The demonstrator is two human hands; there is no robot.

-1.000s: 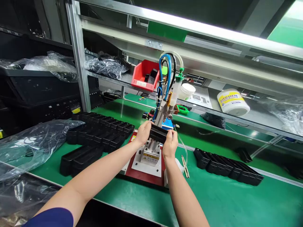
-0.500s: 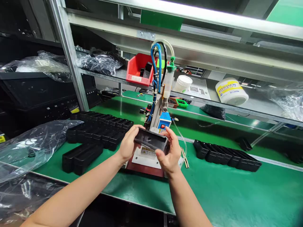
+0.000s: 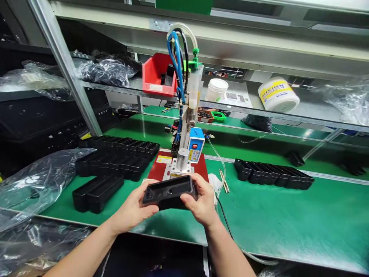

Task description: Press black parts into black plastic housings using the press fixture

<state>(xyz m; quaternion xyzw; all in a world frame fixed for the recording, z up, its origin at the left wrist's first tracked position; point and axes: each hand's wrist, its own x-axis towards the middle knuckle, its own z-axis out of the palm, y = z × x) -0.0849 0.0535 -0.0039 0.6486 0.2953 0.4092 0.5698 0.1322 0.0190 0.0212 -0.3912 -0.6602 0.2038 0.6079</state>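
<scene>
At far left, crumpled clear bags run off the frame edge — their contents cannot be made out. On the upper-left shelf, a dark bag hides whatever it wraps. Left of centre, black trays lie in rows on the green bench. The red bin above holds a few black parts, partly hidden behind blue hoses. At lower centre, the left hand and right hand grasp one black tray by its ends, just before the fixture. Right of centre stands a white tub, then a labelled tub — lids on, contents unseen. More trays line up at right.
</scene>
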